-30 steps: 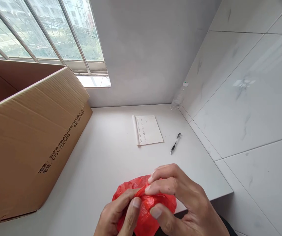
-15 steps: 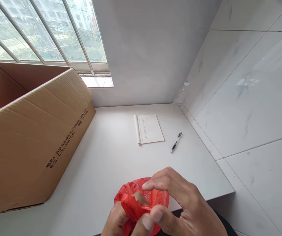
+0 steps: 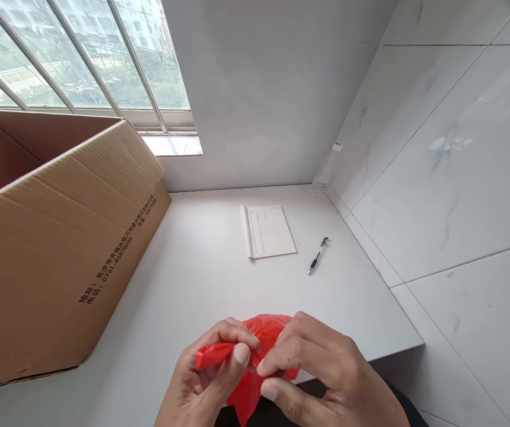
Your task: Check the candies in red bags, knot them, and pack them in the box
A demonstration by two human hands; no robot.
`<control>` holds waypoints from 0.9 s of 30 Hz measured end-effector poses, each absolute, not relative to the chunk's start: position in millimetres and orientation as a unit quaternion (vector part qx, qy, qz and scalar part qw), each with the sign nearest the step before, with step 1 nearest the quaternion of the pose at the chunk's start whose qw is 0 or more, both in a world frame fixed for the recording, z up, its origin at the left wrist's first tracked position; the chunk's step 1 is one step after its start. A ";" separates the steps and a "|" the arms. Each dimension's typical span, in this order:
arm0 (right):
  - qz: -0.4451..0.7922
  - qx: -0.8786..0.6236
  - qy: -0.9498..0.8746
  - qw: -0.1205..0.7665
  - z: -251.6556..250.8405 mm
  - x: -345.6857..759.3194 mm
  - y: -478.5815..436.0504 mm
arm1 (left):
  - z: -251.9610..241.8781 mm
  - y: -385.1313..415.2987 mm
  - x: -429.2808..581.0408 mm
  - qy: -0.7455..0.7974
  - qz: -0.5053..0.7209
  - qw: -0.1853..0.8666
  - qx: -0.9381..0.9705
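While left hand [image 3: 197, 391] and right hand [image 3: 326, 379] pinch it, grip closed, red plastic bag [image 3: 268, 329], thin, crumpled

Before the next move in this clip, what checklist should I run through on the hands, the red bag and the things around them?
1. Both hands on the bag: ok. The left hand pinches a twisted strip of the red plastic bag, and the right hand grips its bunched part.
2. Whole bag in view: not ok. Its lower part is hidden behind the hands.
3. Anything inside the bag: cannot tell.
4. Notepad and pen apart from the hands: ok. Both lie farther back on the table.
5. Cardboard box apart from the hands: ok. It stands to the left, with its top open.
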State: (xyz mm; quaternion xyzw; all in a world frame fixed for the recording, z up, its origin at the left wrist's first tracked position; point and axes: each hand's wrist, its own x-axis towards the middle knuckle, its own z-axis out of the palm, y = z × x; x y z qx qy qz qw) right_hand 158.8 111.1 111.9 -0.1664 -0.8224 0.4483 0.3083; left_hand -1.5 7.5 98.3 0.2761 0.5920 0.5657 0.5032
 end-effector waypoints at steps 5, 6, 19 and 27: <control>0.503 -0.180 -0.796 0.283 109.1 162.6 116.7 | 97.7 6.8 -9.4 0.598 0.519 0.488 0.368; 0.514 -0.182 -0.790 0.281 107.2 161.7 119.6 | 98.3 6.3 -8.8 0.592 0.520 0.491 0.370; 0.656 -0.211 -0.720 0.076 67.9 142.9 140.2 | 78.1 -0.8 -11.0 0.644 0.468 0.202 0.571; 0.651 -0.196 -0.727 0.102 69.6 138.9 138.9 | 75.3 -0.1 -11.6 0.597 0.472 0.125 0.636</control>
